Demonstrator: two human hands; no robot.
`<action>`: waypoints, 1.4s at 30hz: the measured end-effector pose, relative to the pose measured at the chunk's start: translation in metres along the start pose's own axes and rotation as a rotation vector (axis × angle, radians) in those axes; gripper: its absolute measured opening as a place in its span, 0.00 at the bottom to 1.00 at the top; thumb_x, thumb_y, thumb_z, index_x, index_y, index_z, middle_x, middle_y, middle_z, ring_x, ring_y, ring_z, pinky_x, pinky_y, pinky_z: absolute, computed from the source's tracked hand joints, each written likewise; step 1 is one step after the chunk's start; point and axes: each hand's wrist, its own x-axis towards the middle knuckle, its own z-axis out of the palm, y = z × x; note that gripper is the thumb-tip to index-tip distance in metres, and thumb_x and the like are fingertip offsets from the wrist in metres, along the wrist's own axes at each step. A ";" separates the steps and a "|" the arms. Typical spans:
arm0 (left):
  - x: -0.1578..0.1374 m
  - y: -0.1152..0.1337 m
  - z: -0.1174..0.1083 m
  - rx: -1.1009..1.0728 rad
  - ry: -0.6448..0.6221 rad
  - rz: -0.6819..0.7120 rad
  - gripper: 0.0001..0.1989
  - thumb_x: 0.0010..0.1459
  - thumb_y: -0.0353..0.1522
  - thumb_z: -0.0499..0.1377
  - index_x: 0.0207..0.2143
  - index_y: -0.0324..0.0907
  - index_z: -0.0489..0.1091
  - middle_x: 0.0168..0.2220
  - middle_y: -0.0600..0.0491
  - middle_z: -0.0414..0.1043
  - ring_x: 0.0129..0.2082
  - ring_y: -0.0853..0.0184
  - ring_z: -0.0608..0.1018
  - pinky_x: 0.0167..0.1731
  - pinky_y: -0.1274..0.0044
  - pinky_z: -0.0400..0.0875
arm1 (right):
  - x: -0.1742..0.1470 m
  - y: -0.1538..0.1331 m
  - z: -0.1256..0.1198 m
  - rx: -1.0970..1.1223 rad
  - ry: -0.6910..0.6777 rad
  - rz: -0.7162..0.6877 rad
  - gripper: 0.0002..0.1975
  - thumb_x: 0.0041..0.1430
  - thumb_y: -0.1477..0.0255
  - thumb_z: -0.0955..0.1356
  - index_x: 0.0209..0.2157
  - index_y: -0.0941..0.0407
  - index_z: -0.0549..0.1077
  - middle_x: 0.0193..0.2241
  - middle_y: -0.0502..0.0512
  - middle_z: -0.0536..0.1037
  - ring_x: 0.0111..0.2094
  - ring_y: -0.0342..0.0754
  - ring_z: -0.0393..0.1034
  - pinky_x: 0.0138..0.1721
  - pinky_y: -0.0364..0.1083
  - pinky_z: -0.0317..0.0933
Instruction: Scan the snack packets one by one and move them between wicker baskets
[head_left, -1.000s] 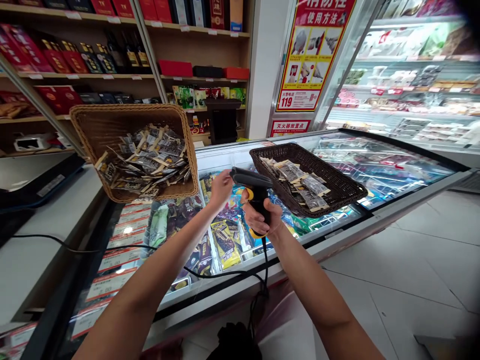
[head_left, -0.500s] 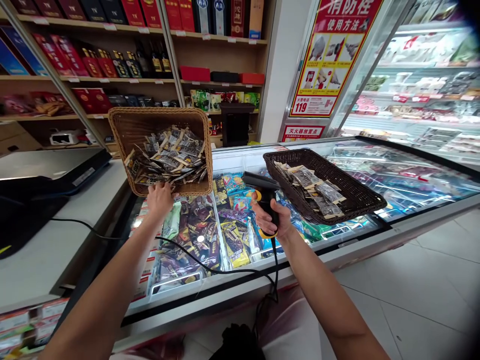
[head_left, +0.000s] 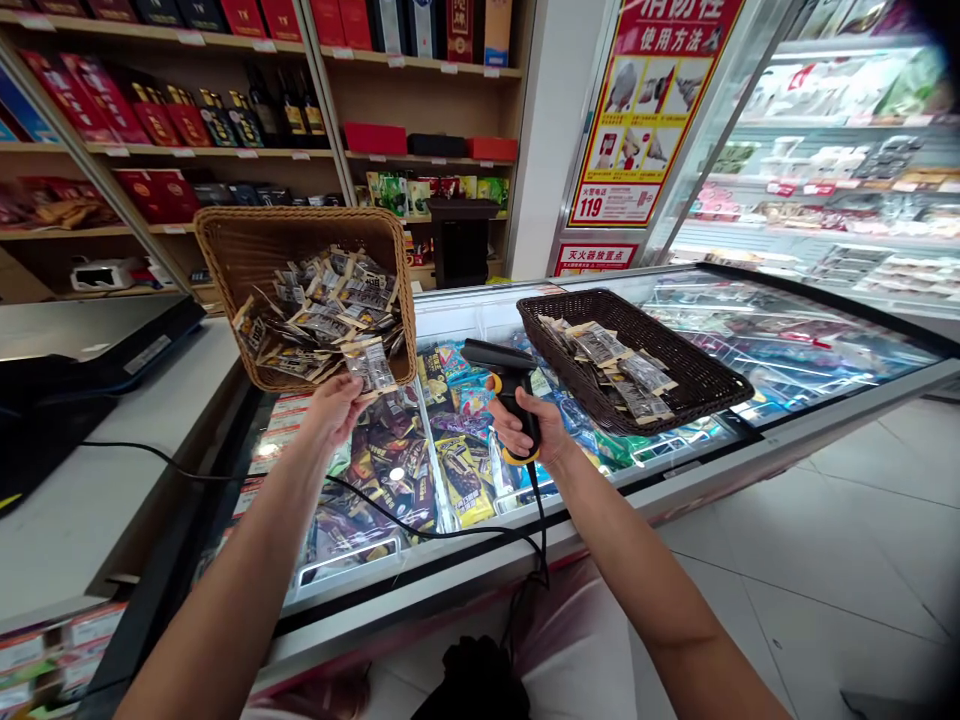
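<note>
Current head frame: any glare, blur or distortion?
Head view: white streaks of glare on the long glass-topped freezer, plus a small round bright spot near its left end; white-lit display shelves at upper right washed out and soft; top right corner dark; wide-angle stretch towards the edges; black-and-yellow handheld scanner fairly clear; print on the small silver-and-tan packet too small to read.

Pale tiled floor (head_left: 840, 500), wooden shelving (head_left: 427, 100)
</note>
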 end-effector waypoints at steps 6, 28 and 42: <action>-0.032 -0.029 0.026 -0.187 -0.123 -0.123 0.12 0.54 0.23 0.72 0.34 0.41 0.73 0.34 0.54 0.78 0.36 0.69 0.82 0.50 0.68 0.83 | 0.006 0.011 0.003 -0.065 0.057 0.034 0.21 0.61 0.56 0.76 0.41 0.55 0.68 0.20 0.39 0.66 0.12 0.36 0.54 0.12 0.38 0.53; -0.035 -0.037 0.017 -0.160 0.017 -0.042 0.21 0.43 0.27 0.78 0.35 0.45 0.72 0.32 0.57 0.80 0.40 0.67 0.84 0.43 0.76 0.81 | 0.008 0.014 0.025 -0.411 0.159 0.209 0.29 0.48 0.53 0.81 0.40 0.54 0.67 0.17 0.37 0.67 0.12 0.38 0.57 0.12 0.39 0.57; -0.033 -0.038 0.043 -0.085 -0.095 -0.046 0.21 0.42 0.31 0.78 0.39 0.44 0.77 0.34 0.56 0.80 0.34 0.70 0.81 0.41 0.77 0.79 | 0.011 0.015 0.017 -0.142 0.096 0.081 0.26 0.55 0.51 0.78 0.38 0.54 0.67 0.19 0.38 0.67 0.12 0.37 0.56 0.12 0.39 0.55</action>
